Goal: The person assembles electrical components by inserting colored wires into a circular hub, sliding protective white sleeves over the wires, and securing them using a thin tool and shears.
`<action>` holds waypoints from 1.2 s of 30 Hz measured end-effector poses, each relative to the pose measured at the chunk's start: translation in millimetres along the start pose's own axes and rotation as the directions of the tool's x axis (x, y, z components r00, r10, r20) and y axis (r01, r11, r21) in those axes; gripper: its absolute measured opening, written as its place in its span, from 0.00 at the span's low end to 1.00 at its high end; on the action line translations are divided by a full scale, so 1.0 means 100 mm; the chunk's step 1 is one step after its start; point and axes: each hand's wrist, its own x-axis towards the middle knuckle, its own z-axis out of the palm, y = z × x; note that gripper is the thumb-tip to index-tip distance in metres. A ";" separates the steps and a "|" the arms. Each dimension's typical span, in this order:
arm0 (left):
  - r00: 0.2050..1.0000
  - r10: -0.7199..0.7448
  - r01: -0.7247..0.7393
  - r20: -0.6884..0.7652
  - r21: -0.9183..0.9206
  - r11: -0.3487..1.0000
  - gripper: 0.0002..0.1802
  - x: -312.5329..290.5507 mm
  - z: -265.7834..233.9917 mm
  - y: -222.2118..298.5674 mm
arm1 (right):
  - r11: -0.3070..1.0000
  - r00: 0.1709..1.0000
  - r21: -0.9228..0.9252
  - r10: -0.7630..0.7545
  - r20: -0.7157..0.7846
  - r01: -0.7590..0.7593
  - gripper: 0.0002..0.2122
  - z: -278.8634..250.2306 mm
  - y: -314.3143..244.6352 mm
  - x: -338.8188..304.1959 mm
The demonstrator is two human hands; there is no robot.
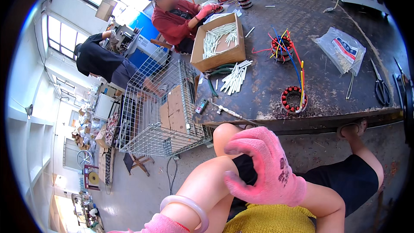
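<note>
My right hand (269,168), in a pink glove with dark smudges, hangs in front of the table edge. Its fingers curl in a C shape, apart from the thumb, and nothing shows between them. My left hand (161,225), also in a pink glove, is cut off at the lower edge below a pale bangle (185,205); its fingers are out of sight. Near the table edge lies a ring-shaped motor stator (282,100) with red windings and yellow and white leads. Behind it stands another stator (282,54) with red, blue and yellow wires. White tubes (235,77) lie loose to their left.
A cardboard box (222,59) holds more white tubes. Scissors (381,87) and a clear plastic bag (345,54) lie to the right. A wire cage cart (151,133) stands left of the table. A co-worker (174,19) in pink gloves works at the far side; another person (101,58) bends at a machine.
</note>
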 end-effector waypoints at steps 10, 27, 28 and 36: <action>0.988 0.138 -0.148 0.066 0.184 0.972 0.07 0.05 0.09 -0.01 | 0.966 0.972 -0.137 -0.229 -0.050 0.221 0.25 0.26 -0.17 0.16; 0.982 -0.165 0.180 0.091 -0.189 0.965 0.06 0.05 0.00 0.13 | 0.884 0.931 -0.311 -0.366 0.000 0.348 0.24 0.27 -0.15 0.19; 0.978 -0.187 0.202 0.090 -0.198 0.959 0.06 0.04 0.00 0.14 | 0.875 0.926 -0.322 -0.376 0.020 0.363 0.24 0.27 -0.13 0.18; 0.955 -0.289 0.297 0.069 -0.212 0.931 0.07 -0.02 0.00 0.09 | 0.859 0.958 -0.477 -0.266 -0.110 0.184 0.26 -0.01 0.14 0.18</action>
